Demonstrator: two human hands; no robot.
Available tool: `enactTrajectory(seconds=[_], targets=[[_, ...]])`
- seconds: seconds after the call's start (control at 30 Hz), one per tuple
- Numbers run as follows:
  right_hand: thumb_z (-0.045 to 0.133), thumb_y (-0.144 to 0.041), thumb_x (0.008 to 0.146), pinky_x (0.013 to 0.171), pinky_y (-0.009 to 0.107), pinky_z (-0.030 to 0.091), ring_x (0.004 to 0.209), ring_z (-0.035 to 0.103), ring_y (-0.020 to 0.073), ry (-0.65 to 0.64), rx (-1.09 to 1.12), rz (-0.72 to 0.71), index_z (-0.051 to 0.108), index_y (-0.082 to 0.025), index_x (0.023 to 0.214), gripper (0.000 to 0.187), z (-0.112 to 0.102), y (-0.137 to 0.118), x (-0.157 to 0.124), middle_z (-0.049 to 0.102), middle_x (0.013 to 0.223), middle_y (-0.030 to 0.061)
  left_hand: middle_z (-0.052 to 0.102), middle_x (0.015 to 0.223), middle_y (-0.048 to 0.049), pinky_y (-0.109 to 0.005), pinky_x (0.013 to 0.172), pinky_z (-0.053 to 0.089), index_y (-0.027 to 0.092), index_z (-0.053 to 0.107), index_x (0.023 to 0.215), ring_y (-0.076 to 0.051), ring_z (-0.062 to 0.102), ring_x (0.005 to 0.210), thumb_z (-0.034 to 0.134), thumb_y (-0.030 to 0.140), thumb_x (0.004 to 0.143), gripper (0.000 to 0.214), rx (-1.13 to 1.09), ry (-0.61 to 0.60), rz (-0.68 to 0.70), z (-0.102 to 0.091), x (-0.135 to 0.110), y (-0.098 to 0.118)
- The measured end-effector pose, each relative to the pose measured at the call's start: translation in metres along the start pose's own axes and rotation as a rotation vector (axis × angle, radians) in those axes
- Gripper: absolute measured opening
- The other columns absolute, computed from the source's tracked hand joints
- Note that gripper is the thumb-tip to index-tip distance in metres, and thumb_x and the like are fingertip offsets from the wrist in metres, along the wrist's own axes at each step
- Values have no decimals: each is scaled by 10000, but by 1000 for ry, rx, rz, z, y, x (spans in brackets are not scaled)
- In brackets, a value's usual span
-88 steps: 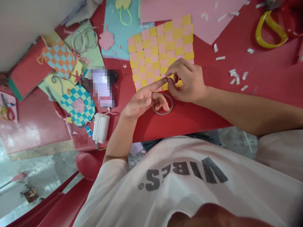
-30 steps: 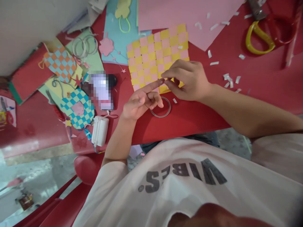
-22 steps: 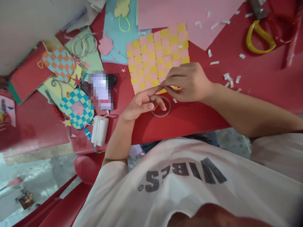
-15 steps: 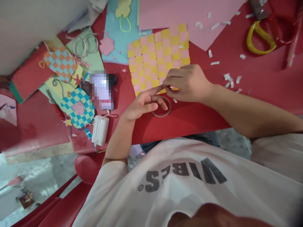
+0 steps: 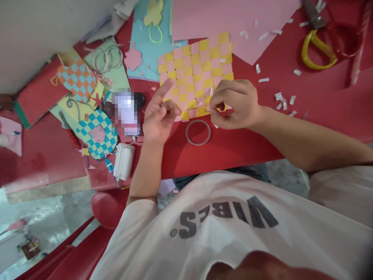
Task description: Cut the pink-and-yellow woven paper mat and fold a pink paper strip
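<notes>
My left hand is raised at the left edge of a woven pink and yellow paper sheet. Its index finger points out and the other fingers curl loosely, holding nothing visible. Over the sheet's lower right corner, my right hand has thumb and fingertips drawn together in a pinch; whatever lies between them is too small to make out. A white paper bit shows beside its bent fingers, and another small white strip lies on the weave. Between my hands, nearer my body, a thin ring rests on the red table.
Scissors with yellow and red handles lie at upper right, with white scraps nearby. Pink paper spreads at the back. Leftward are a checkered blue-green paper piece, a phone, a white device and white rings.
My hands have separated: the left index finger no longer touches my right fingertips. My left hand has moved left and up, uncovering the ring. The right hand has shifted slightly right.
</notes>
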State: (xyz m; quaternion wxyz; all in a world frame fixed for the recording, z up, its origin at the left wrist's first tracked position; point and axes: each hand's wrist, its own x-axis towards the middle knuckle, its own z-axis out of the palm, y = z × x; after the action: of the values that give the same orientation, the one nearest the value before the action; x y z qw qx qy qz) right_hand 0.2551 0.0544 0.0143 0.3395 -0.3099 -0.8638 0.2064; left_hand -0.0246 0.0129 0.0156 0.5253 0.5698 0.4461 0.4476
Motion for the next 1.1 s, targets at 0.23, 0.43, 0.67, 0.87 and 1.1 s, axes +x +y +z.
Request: enactTrajectory(seconds=[0.23,0.43,0.67,0.87,1.1], targets=[[552,-341,1050,776,433,521,916,733,261,-75,-80,62,774,-287,1132,243,8,5,8,792,1078,55,715,1417,-127,-597,1190,426,285,620,1541,-381,596,1392,678,508,995,593,919,-138,108,-4,4,6],[581,-372,1041,986,511,490,1164,685,334,-258,-87,90,689,-284,1404,389,8,0,12,772,1304,110,689,1486,-161,-588,1220,401,242,632,1524,-412,574,1443,751,480,946,636,1065,-279,69,1,8,4],[612,-416,1036,1095,547,429,1308,583,378,-323,-126,189,578,-287,1511,493,15,-9,15,703,1464,125,710,1434,-167,-575,1179,448,229,666,1451,-400,601,1393,748,504,955,573,1049,-249,84,0,11,-5],[586,-420,1060,1082,552,426,1278,609,377,-335,-164,215,586,-314,1505,458,16,-15,20,704,1449,104,704,1433,-151,-564,1179,459,238,673,1450,-385,601,1386,756,503,956,567,1062,-225,91,4,10,-3],[635,-333,1020,1051,520,446,1219,641,348,-285,-212,143,547,-284,1549,538,6,3,18,709,1456,114,704,1425,-150,-540,1169,453,241,662,1485,-375,603,1374,750,510,971,587,1050,-224,108,2,10,-5]])
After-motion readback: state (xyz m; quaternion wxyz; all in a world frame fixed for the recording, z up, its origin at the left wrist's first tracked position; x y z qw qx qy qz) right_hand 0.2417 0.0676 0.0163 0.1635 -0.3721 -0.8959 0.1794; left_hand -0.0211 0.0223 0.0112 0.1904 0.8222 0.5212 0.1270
